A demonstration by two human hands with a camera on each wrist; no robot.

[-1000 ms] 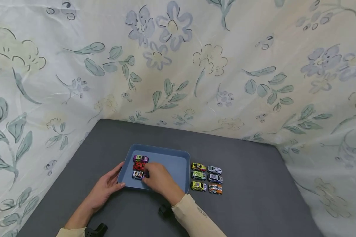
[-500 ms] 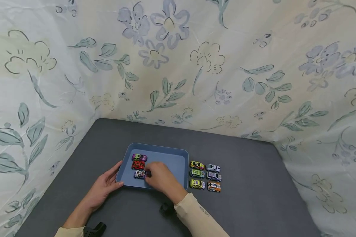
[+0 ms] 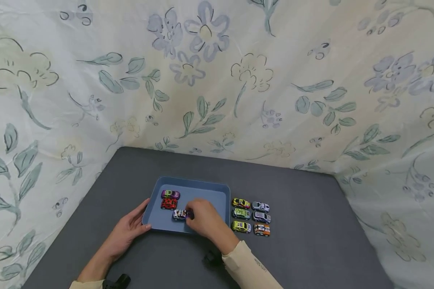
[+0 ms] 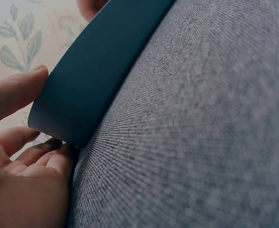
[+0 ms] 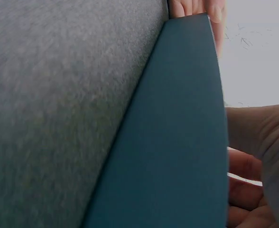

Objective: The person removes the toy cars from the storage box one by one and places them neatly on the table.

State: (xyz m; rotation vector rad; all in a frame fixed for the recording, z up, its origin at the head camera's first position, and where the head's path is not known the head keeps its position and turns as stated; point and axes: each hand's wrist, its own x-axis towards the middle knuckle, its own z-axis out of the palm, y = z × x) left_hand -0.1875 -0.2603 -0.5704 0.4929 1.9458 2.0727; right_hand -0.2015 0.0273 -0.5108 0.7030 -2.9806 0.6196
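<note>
A blue tray (image 3: 211, 194) lies on the table. My left hand (image 3: 127, 232) grips its front left corner; in the left wrist view the thumb lies against the rim and the fingers (image 4: 47, 161) against the tray's side. Inside the tray my right hand (image 3: 205, 218) pinches a white, black and purple toy car (image 3: 179, 214) near the front wall. Its fingertips are partly hidden, and in the right wrist view the tray wall (image 5: 172, 118) blocks the car. A purple and green toy car (image 3: 170, 194) and a red toy car (image 3: 168, 204) sit at the tray's left.
Right of the tray several toy cars stand in two columns. Yellow and green ones, such as the green car (image 3: 240, 213), are nearer the tray; silver ones and an orange car (image 3: 262, 229) are farther right. Floral cloth (image 3: 217, 80) hangs behind the grey table (image 3: 300, 224).
My right hand has slid the white, black and purple car to the right along the tray, away from the red car. The left hand stays at the corner.
</note>
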